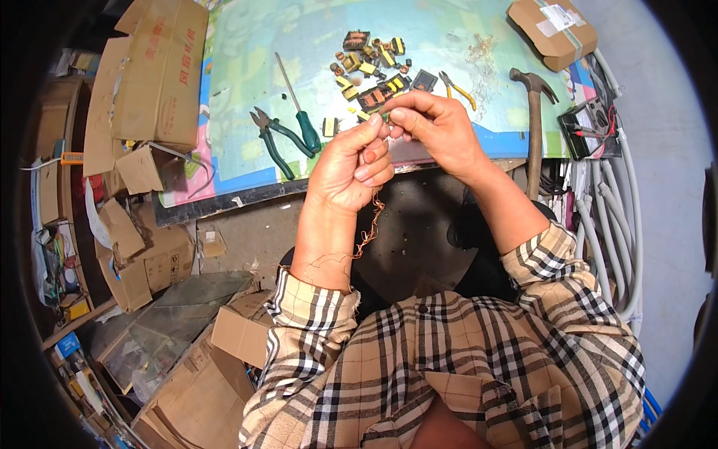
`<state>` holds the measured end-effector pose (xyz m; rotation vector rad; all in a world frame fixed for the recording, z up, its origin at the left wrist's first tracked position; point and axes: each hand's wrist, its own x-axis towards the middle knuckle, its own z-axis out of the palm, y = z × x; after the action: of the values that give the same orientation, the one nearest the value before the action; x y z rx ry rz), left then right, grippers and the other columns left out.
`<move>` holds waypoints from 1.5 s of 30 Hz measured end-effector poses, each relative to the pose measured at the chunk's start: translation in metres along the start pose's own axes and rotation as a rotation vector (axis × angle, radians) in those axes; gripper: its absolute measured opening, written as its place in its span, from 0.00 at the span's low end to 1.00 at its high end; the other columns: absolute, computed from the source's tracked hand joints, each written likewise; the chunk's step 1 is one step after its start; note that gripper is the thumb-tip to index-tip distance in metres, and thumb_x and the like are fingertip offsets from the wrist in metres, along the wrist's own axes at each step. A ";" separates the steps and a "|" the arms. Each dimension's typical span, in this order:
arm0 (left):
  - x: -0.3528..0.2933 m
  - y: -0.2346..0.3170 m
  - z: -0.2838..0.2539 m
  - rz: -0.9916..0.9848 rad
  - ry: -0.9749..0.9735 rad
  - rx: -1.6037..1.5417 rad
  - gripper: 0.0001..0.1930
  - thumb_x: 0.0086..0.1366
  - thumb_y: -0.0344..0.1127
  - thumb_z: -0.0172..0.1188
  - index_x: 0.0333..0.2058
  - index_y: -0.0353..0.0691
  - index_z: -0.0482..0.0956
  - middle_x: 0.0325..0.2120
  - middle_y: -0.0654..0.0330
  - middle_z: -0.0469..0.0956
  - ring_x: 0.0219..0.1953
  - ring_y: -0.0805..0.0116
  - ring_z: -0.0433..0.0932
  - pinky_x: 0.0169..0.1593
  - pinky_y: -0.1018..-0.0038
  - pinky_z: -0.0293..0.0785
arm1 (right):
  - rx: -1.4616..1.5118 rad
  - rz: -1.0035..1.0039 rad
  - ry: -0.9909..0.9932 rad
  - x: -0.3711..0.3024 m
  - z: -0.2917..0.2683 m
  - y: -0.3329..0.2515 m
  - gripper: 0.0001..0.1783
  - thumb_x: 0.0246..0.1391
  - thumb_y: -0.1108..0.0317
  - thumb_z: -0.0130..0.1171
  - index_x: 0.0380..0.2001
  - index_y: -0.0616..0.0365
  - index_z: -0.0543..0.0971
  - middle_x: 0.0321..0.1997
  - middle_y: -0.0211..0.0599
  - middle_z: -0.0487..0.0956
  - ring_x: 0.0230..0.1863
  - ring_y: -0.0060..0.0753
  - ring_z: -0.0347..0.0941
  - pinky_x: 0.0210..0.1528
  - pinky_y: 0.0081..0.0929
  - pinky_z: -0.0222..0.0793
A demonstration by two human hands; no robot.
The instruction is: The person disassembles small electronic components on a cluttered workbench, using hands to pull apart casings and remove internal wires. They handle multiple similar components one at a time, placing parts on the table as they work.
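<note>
Above the table's near edge, my left hand (348,166) is closed, its fingers curled, with a tangled copper wire (372,228) hanging from beneath it toward my forearm. My right hand (441,133) meets it, thumb and forefinger pinched at my left fingertips. A small part (386,117) shows between the fingertips, mostly hidden; I cannot tell its kind. Just beyond lies a loose pile of small transformers and copper coils (372,93), some wrapped in yellow tape. A single yellow-and-black transformer (330,126) sits near my left hand.
Green-handled pliers (278,141) and a screwdriver (308,133) lie left of the pile. Yellow-handled cutters (459,91), wire scraps (482,51), a hammer (534,112) and a multimeter (596,114) are to the right. Cardboard boxes (161,82) stand at the left; grey tubes (609,224) at the right.
</note>
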<state>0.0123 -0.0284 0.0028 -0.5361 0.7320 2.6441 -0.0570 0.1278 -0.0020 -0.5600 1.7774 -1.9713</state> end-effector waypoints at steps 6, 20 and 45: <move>-0.001 -0.008 0.012 0.400 0.299 0.637 0.08 0.62 0.32 0.60 0.34 0.36 0.72 0.17 0.68 0.68 0.12 0.83 0.60 0.17 0.84 0.55 | -0.107 0.009 0.052 0.001 0.002 0.004 0.09 0.56 0.71 0.57 0.37 0.66 0.80 0.31 0.35 0.80 0.30 0.20 0.75 0.34 0.19 0.71; 0.006 -0.027 0.014 1.155 0.525 1.592 0.03 0.56 0.26 0.63 0.28 0.35 0.77 0.22 0.55 0.75 0.21 0.66 0.75 0.24 0.74 0.69 | -0.214 -0.051 0.083 0.000 0.000 0.007 0.10 0.55 0.71 0.58 0.36 0.68 0.79 0.34 0.39 0.80 0.28 0.22 0.76 0.32 0.20 0.72; 0.005 -0.021 0.009 0.691 0.421 0.764 0.04 0.61 0.29 0.61 0.32 0.34 0.78 0.23 0.63 0.78 0.20 0.80 0.72 0.19 0.86 0.61 | 0.224 0.198 -0.023 0.003 0.000 0.014 0.09 0.55 0.71 0.60 0.37 0.65 0.78 0.33 0.33 0.78 0.34 0.21 0.75 0.38 0.19 0.72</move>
<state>0.0146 -0.0056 -0.0006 -0.6908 2.2625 2.4801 -0.0592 0.1252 -0.0159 -0.3190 1.5092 -1.9812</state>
